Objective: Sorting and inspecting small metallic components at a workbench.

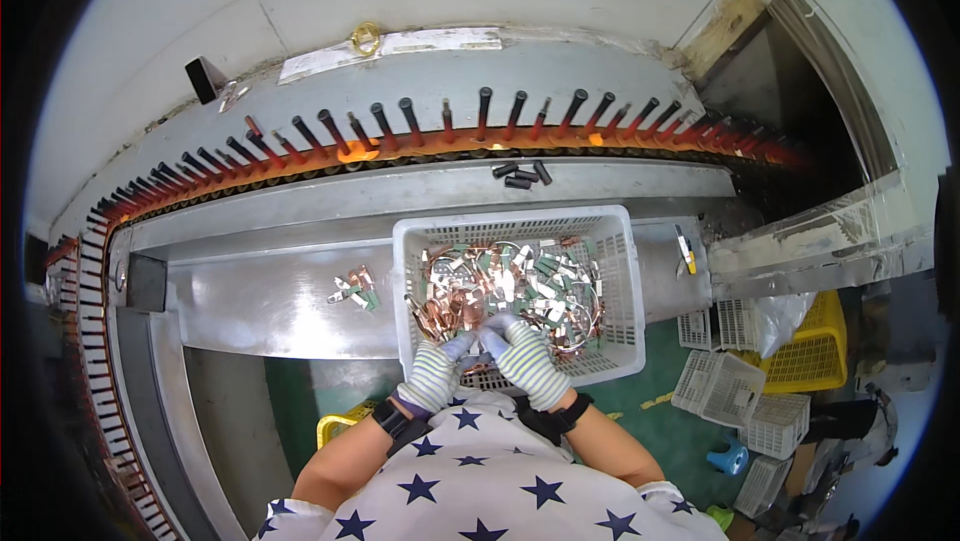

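Observation:
Both of my hands wear striped gloves and meet at the near side of a white plastic basket [637, 301]. My left hand [436, 373] is closed, fingertips pointing inward. Opposite it, my right hand [528, 365] is closed too, with thumb and fingers pinched near the left fingertips. What they pinch is too small and partly hidden to name. Just beyond the left fingers are bare copper-coloured pieces [428, 319]. The basket holds a heap of small copper parts [505, 286] with white and green pieces on them.
A few similar parts [355, 289] lie on the metal bench [250, 301] at left. Behind the basket are black sleeves [520, 177] and a curved conveyor [420, 146] with upright red-and-black holders. A yellow-handled cutter [686, 251] lies right. Stacked crates [718, 386] stand on the floor.

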